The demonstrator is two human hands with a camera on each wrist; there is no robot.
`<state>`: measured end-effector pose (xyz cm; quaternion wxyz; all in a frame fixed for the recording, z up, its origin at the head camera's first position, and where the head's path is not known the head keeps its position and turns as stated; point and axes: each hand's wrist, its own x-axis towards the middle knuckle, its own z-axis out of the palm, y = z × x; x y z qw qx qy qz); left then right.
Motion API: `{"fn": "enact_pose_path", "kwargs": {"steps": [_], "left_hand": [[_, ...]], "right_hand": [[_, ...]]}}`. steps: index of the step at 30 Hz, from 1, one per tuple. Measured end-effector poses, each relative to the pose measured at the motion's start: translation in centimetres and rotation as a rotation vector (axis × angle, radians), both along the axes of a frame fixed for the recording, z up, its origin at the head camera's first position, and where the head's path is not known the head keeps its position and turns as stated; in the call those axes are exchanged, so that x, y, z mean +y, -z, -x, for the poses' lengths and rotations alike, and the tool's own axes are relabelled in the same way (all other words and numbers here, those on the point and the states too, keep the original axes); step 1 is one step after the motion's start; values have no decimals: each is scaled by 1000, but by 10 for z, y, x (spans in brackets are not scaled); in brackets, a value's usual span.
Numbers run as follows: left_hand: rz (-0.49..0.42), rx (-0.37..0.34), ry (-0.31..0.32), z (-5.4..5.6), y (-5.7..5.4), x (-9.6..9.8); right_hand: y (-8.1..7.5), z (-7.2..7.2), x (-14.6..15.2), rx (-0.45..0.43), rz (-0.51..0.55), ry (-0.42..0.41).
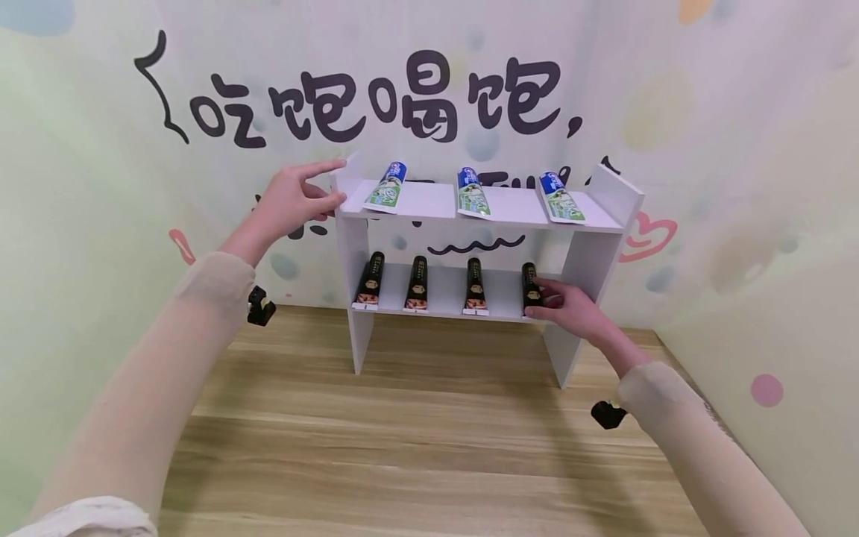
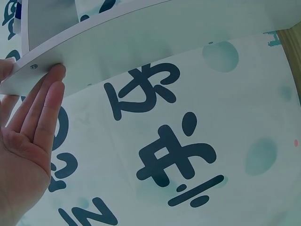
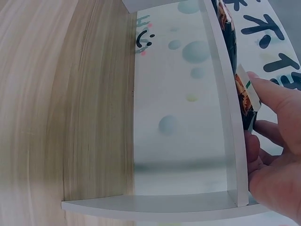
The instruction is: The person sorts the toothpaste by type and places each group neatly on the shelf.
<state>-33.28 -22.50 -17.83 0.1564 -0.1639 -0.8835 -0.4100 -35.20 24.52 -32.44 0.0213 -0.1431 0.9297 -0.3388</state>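
Observation:
A white two-tier shelf rack (image 1: 510, 280) stands against the wall. My left hand (image 1: 295, 195) holds the upper part of its left side panel (image 2: 141, 52); in the left wrist view some fingers lie nearly straight along the outer face. My right hand (image 1: 570, 309) grips the rightmost black toothpaste tube (image 1: 530, 280) on the lower shelf. In the right wrist view, the thumb and fingers of the right hand (image 3: 277, 127) are at the sides of this tube's end (image 3: 248, 96), partly covering it. Several black tubes lie spaced along that shelf, such as the leftmost tube (image 1: 370, 280).
Three blue and green toothpaste tubes lie on the top shelf: left tube (image 1: 388, 186), middle tube (image 1: 473, 192), right tube (image 1: 562, 198). The rack's right side panel (image 1: 593, 253) rises beside my right hand. Below is a wood-grain surface (image 1: 429, 432); behind is a printed wall (image 1: 416, 30).

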Motion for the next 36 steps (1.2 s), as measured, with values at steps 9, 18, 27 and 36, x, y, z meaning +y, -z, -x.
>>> {"fn": "enact_pose_path", "kwargs": {"steps": [9, 18, 27, 36], "left_hand": [[13, 6, -4, -1, -1, 0], [10, 14, -14, -1, 1, 1], [56, 30, -28, 1, 4, 1], [81, 51, -29, 3, 6, 1]], "right_hand": [[-2, -2, -2, 10, 14, -5], [-4, -4, -1, 32, -16, -27], [-5, -6, 2, 12, -33, -43], [-7, -7, 3, 29, -47, -43]]}}
